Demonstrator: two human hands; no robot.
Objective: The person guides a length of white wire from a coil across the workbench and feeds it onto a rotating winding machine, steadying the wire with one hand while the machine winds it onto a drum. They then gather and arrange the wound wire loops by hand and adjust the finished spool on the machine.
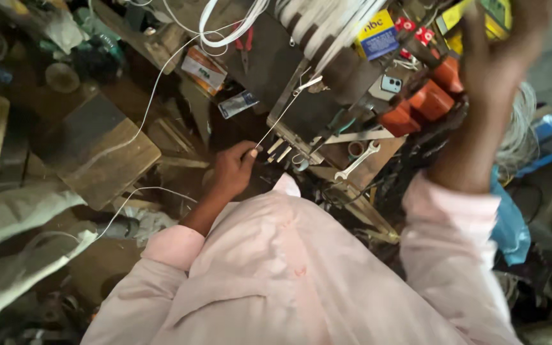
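The left hand is pinched shut on a thin white wire, held taut so it runs straight up to a small metal fitting at the near edge of the cluttered worktop. The right hand is raised high over the far right corner, fingers loosely curled and blurred; I cannot tell whether it grips anything. A coil of white cable lies at the far edge, an open-ended spanner near the front edge, orange blocks to the right.
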